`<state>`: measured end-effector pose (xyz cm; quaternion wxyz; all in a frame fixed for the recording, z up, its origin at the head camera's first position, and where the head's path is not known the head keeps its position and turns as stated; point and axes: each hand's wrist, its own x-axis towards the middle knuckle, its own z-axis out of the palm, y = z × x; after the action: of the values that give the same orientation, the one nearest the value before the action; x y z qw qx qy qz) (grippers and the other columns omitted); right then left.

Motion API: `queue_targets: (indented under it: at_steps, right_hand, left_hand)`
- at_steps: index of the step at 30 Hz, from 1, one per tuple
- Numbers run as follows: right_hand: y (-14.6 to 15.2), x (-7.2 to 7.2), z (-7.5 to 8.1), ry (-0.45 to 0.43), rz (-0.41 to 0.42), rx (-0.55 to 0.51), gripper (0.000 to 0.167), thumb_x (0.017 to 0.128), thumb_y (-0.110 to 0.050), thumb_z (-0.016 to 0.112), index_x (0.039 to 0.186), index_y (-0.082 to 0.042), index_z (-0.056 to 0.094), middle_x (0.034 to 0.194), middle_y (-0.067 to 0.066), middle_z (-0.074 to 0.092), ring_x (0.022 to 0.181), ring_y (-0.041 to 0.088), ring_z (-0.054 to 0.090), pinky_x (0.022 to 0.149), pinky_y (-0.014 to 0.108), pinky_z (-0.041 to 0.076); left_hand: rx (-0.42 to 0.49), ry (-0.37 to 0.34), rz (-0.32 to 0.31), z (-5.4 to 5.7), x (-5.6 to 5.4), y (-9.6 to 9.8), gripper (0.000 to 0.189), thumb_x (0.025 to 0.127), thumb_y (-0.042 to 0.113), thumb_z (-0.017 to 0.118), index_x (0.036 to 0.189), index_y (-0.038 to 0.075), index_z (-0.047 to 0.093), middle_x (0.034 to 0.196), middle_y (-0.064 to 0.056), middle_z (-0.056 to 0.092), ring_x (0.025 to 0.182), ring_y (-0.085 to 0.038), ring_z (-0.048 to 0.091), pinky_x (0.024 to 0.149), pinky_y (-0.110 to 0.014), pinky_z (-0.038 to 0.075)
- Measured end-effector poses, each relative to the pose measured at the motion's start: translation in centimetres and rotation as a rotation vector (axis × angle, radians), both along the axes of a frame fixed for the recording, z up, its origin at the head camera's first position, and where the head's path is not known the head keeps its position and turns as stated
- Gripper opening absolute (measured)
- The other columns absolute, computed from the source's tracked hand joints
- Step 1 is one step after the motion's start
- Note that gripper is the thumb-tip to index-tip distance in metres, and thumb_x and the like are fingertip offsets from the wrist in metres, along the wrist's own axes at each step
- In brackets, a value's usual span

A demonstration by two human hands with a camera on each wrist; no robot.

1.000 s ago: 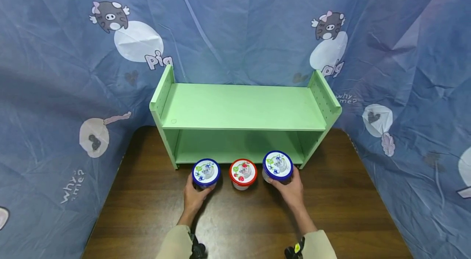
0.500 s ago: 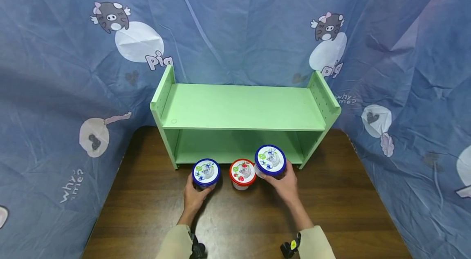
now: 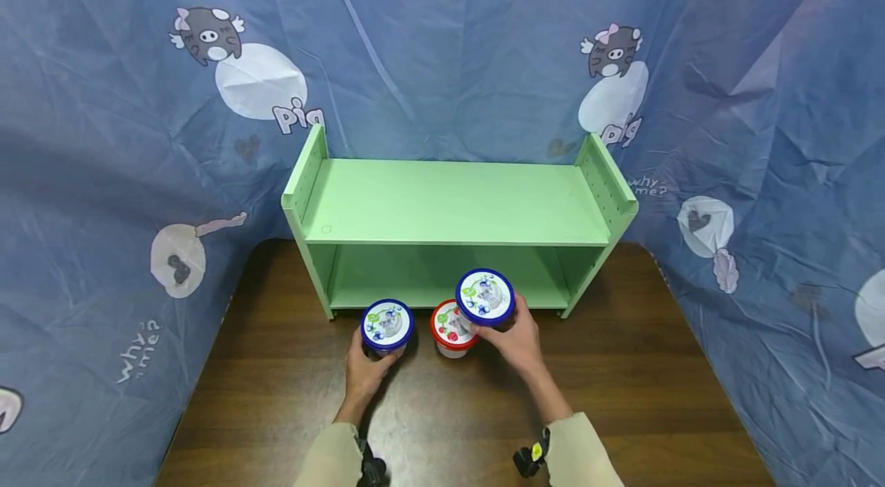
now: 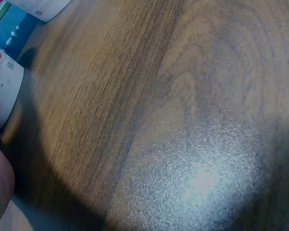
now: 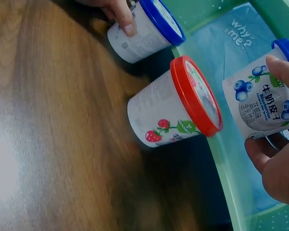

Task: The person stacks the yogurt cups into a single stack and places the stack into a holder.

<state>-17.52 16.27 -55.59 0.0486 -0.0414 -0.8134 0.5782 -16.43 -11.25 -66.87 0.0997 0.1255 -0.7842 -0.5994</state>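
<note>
Three lidded tubs are in front of a green shelf. My left hand (image 3: pixel 366 376) grips a blue-lidded blueberry tub (image 3: pixel 387 324) standing on the table, fingers and thumb round its sides. In the middle stands a red-lidded strawberry tub (image 3: pixel 449 345), upright on the table. My right hand (image 3: pixel 518 341) holds a second blueberry tub (image 3: pixel 485 296) raised, overlapping the red lid in the head view. The right wrist view shows this raised tub (image 5: pixel 259 98) pinched between thumb and fingers, apart from the strawberry tub (image 5: pixel 158 110). The left wrist view catches only edges of two tubs.
The green two-level shelf (image 3: pixel 456 199) stands at the back of the brown wooden table (image 3: pixel 442 425), its lower level (image 3: pixel 401 272) open toward me. A blue patterned cloth (image 3: pixel 442 49) hangs behind and at both sides.
My right hand has lifted its blueberry tub and carried it left, from beside the red-lidded tub to over its lid's right part. The left hand and its tub have stayed in place.
</note>
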Motion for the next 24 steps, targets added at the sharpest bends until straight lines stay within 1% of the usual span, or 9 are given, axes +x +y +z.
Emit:
queue_targets:
  at_steps: [6, 11, 18, 24]
  right_hand:
    - [-0.9, -0.3, -0.1, -0.010, 0.019, 0.024, 0.092, 0.070, -0.020, 0.091, 0.146, -0.003, 0.042, 0.143, 0.022, 0.056, 0.135, 0.039, 0.053, 0.112, 0.054, 0.044]
    - [-1.6, -0.3, -0.1, -0.011, 0.030, 0.029, 0.092, 0.069, -0.020, 0.091, 0.146, -0.002, 0.042, 0.143, 0.023, 0.055, 0.136, 0.040, 0.052, 0.113, 0.054, 0.042]
    - [-2.2, -0.2, -0.2, -0.004, 0.033, 0.027, 0.092, 0.068, -0.018, 0.091, 0.145, -0.002, 0.043, 0.142, 0.023, 0.057, 0.135, 0.039, 0.053, 0.114, 0.054, 0.042]
    - [-2.6, -0.3, -0.5, -0.004, 0.036, 0.026, 0.091, 0.067, -0.017, 0.091, 0.144, -0.002, 0.045, 0.141, 0.022, 0.058, 0.135, 0.039, 0.053, 0.114, 0.054, 0.041]
  left_hand:
    - [0.021, -0.010, -0.007, 0.0, 0.1, 0.0, 0.093, 0.069, 0.008, 0.090, 0.148, 0.001, 0.041, 0.147, -0.025, 0.051, 0.141, -0.041, 0.045, 0.119, -0.055, 0.033]
    - [0.014, -0.007, -0.006, 0.1, 0.2, 0.0, 0.094, 0.069, 0.010, 0.090, 0.148, 0.000, 0.041, 0.147, -0.025, 0.051, 0.140, -0.042, 0.045, 0.118, -0.057, 0.033]
    - [0.037, 0.043, -0.009, 0.0, 0.1, 0.1, 0.091, 0.068, 0.007, 0.090, 0.146, -0.002, 0.043, 0.145, -0.026, 0.054, 0.138, -0.039, 0.048, 0.118, -0.051, 0.035]
    - [0.046, 0.042, -0.010, 0.1, 0.0, 0.1, 0.092, 0.068, 0.005, 0.089, 0.146, -0.003, 0.042, 0.146, -0.026, 0.052, 0.140, -0.040, 0.047, 0.119, -0.051, 0.035]
